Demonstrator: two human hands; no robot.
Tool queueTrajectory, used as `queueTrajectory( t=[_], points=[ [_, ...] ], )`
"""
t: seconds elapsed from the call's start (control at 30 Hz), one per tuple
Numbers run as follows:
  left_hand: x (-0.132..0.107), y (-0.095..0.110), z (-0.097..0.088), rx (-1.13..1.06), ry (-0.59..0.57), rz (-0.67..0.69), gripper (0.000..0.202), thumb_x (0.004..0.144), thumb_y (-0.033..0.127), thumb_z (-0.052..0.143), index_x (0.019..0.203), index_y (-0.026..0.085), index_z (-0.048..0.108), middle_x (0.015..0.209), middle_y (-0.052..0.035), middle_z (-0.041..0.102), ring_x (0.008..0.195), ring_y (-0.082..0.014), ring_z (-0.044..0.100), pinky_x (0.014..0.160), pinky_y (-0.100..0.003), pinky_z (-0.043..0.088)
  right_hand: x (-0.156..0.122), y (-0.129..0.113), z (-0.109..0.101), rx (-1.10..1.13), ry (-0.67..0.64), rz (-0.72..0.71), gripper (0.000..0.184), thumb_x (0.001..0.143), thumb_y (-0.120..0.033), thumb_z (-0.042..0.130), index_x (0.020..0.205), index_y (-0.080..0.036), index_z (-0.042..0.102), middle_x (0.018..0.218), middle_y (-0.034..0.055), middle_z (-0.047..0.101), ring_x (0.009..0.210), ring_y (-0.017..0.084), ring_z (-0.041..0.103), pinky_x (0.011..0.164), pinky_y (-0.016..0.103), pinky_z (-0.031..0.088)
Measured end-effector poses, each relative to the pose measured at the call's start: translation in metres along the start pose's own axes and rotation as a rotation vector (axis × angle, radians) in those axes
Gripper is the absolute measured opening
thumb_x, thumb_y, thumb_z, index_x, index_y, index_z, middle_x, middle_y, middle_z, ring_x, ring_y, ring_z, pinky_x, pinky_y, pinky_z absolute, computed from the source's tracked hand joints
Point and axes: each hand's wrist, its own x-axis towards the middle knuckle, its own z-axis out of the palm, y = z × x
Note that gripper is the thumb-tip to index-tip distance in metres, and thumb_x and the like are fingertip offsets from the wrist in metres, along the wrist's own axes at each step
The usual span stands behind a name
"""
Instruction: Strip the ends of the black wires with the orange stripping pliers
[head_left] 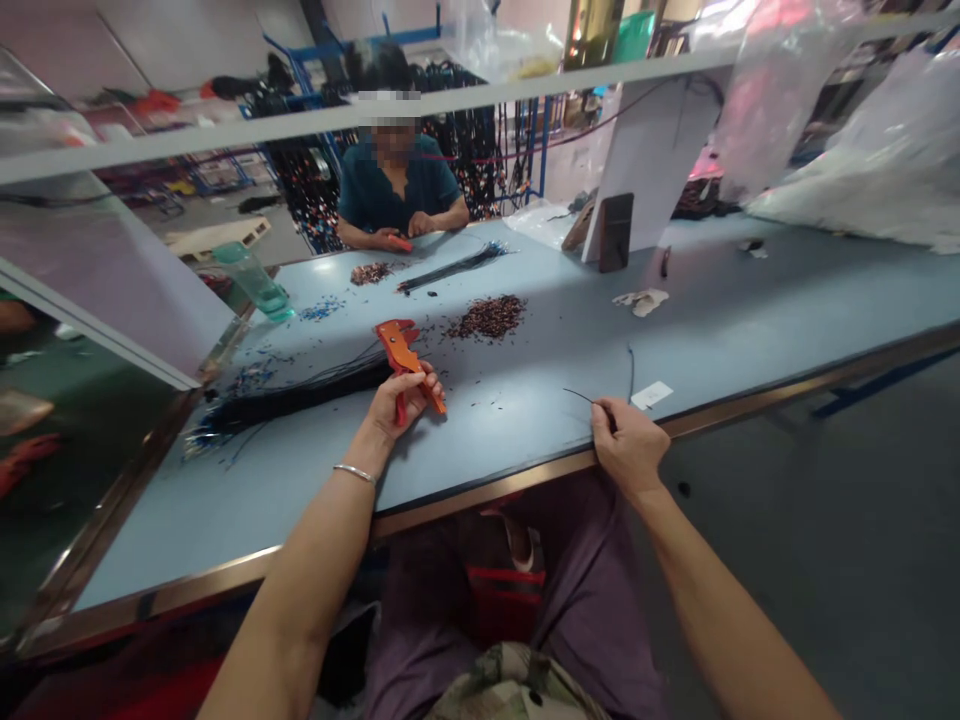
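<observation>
My left hand (405, 398) is closed around the handles of an orange and red wire stripper (400, 345), its jaws pointing up and away from me. Near the table's front edge, my right hand (628, 440) pinches a thin black wire (577, 394), whose end sticks out to the left of the fingers. A thick bundle of black wires (300, 397) with blue and whitish ends lies to the left of the stripper. Behind the stripper is a pile of small brown and black bits (491, 316). A small white label (651, 394) rests just beyond my right hand.
Across the blue-grey table (720, 340) sits a person (401, 185) holding a red tool, with another wire bundle (454, 266) in front. A greenish bottle (255, 283) stands at the left edge. A dark phone (616, 233) leans against a white upright panel; crumpled paper (642, 301) lies nearby.
</observation>
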Motion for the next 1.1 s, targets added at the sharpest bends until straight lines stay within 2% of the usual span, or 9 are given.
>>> queueTrajectory(
  t=[0.17, 0.3, 0.4, 0.5, 0.63, 0.8, 0.93, 1.03, 1.1],
  points=[
    [-0.006, -0.002, 0.007, 0.035, -0.094, -0.016, 0.02, 0.068, 0.02, 0.066, 0.087, 0.014, 0.062, 0.069, -0.0017, 0.058, 0.065, -0.016, 0.058, 0.069, -0.033, 0.048, -0.001, 0.003, -0.001, 0.029, -0.028, 0.024, 0.03, 0.088, -0.033, 0.046, 0.088, -0.017, 0.072, 0.079, 0.0076, 0.073, 0.069, 0.018, 0.062, 0.062, 0.025, 0.034],
    [-0.011, -0.005, 0.01, 0.051, -0.225, -0.071, 0.026, 0.068, 0.023, 0.066, 0.091, 0.013, 0.062, 0.068, -0.002, 0.058, 0.063, -0.0162, 0.058, 0.067, -0.034, 0.047, 0.011, -0.001, -0.006, 0.026, -0.098, 0.069, 0.027, 0.084, -0.037, 0.05, 0.081, -0.022, 0.071, 0.064, 0.0026, 0.068, 0.058, 0.017, 0.055, 0.056, 0.026, 0.029],
    [-0.014, -0.006, 0.013, 0.064, -0.304, -0.122, 0.029, 0.068, 0.024, 0.068, 0.093, 0.012, 0.063, 0.069, -0.003, 0.058, 0.062, -0.0162, 0.057, 0.066, -0.034, 0.046, 0.033, -0.021, -0.007, 0.131, -0.106, -0.069, 0.024, 0.082, -0.037, 0.052, 0.073, -0.022, 0.069, 0.056, 0.0007, 0.063, 0.058, 0.016, 0.054, 0.066, 0.028, 0.034],
    [-0.017, -0.007, 0.018, 0.065, -0.331, -0.147, 0.029, 0.066, 0.025, 0.07, 0.092, 0.012, 0.064, 0.068, -0.0034, 0.059, 0.06, -0.0163, 0.056, 0.065, -0.034, 0.045, 0.061, -0.05, -0.001, 0.338, -0.142, -0.166, 0.023, 0.083, -0.036, 0.053, 0.074, -0.021, 0.067, 0.059, -0.0002, 0.063, 0.061, 0.014, 0.055, 0.074, 0.028, 0.039],
    [-0.018, -0.009, 0.018, 0.046, -0.302, -0.162, 0.03, 0.066, 0.026, 0.071, 0.092, 0.013, 0.065, 0.068, -0.0038, 0.059, 0.061, -0.0171, 0.057, 0.066, -0.036, 0.046, 0.088, -0.076, 0.013, 0.612, -0.378, -0.163, 0.02, 0.085, -0.034, 0.052, 0.081, -0.018, 0.064, 0.059, -0.0017, 0.061, 0.055, 0.011, 0.052, 0.06, 0.022, 0.039],
    [-0.014, -0.013, 0.016, 0.039, -0.21, -0.062, 0.03, 0.069, 0.022, 0.069, 0.097, 0.013, 0.065, 0.085, -0.0076, 0.064, 0.067, -0.0177, 0.061, 0.066, -0.034, 0.049, 0.077, -0.086, 0.019, 0.664, -0.527, -0.231, 0.017, 0.085, -0.03, 0.051, 0.082, -0.018, 0.061, 0.065, -0.0006, 0.065, 0.053, 0.01, 0.051, 0.057, 0.02, 0.039],
    [-0.013, -0.012, 0.019, 0.023, -0.153, -0.01, 0.029, 0.07, 0.022, 0.065, 0.099, 0.014, 0.065, 0.106, -0.0116, 0.065, 0.07, -0.0187, 0.062, 0.061, -0.035, 0.051, 0.058, -0.087, 0.022, 0.559, -0.536, -0.279, 0.019, 0.086, -0.029, 0.05, 0.076, -0.018, 0.061, 0.058, -0.0021, 0.06, 0.052, 0.01, 0.05, 0.058, 0.02, 0.037],
    [-0.013, -0.01, 0.019, -0.009, -0.099, -0.004, 0.028, 0.069, 0.02, 0.064, 0.096, 0.014, 0.065, 0.101, -0.0103, 0.067, 0.07, -0.0186, 0.062, 0.063, -0.035, 0.052, 0.06, -0.083, 0.019, 0.511, -0.495, -0.256, 0.021, 0.086, -0.031, 0.05, 0.076, -0.017, 0.062, 0.056, -0.0031, 0.056, 0.05, 0.009, 0.046, 0.056, 0.02, 0.035],
    [-0.011, -0.009, 0.017, -0.047, -0.061, -0.006, 0.026, 0.069, 0.019, 0.063, 0.095, 0.014, 0.065, 0.092, -0.0084, 0.068, 0.069, -0.018, 0.062, 0.065, -0.034, 0.051, 0.067, -0.077, 0.012, 0.508, -0.554, -0.277, 0.022, 0.086, -0.032, 0.05, 0.077, -0.018, 0.063, 0.056, -0.0032, 0.056, 0.051, 0.009, 0.045, 0.055, 0.02, 0.035]
  ],
)
